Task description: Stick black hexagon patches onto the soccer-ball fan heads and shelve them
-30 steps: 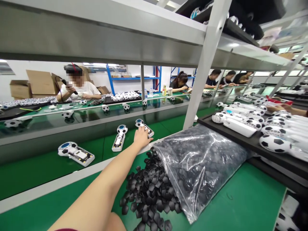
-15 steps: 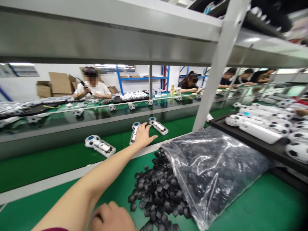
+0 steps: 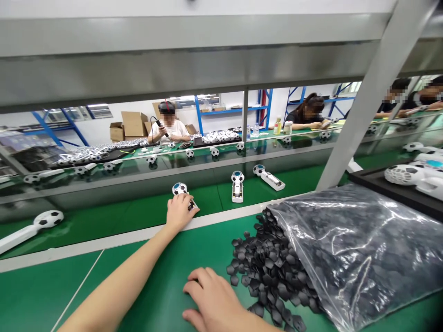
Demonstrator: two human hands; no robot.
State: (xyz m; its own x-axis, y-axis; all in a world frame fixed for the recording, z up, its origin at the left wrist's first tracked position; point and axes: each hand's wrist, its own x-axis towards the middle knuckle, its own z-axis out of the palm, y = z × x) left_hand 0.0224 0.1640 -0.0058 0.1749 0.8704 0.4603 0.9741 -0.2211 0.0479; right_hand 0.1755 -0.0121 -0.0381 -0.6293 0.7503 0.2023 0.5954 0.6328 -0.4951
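My left hand [image 3: 179, 213] reaches onto the conveyor, its thumb and fingers round the lower part of a white handheld device [image 3: 180, 188] with a football-patterned head. Its open body faces up, partly covered by the hand. My right hand [image 3: 216, 299] hovers low over the green table, empty, fingers apart, left of a pile of small black pentagon pieces [image 3: 273, 258]. Two similar devices lie farther right on the belt, one upright in view [image 3: 237, 186] and one slanted [image 3: 272, 180].
A clear plastic bag [image 3: 363, 249] of black pieces lies right of the pile. Beyond it is a black tray [image 3: 367, 177] of white parts. A slanted metal post [image 3: 367, 92] rises behind the bag. Another device [image 3: 48, 219] lies far left. People work across the line.
The view has swung left. My left hand has gone from the middle device to the one on its left and closed round it. My right hand has come further into view and its fingers have spread.
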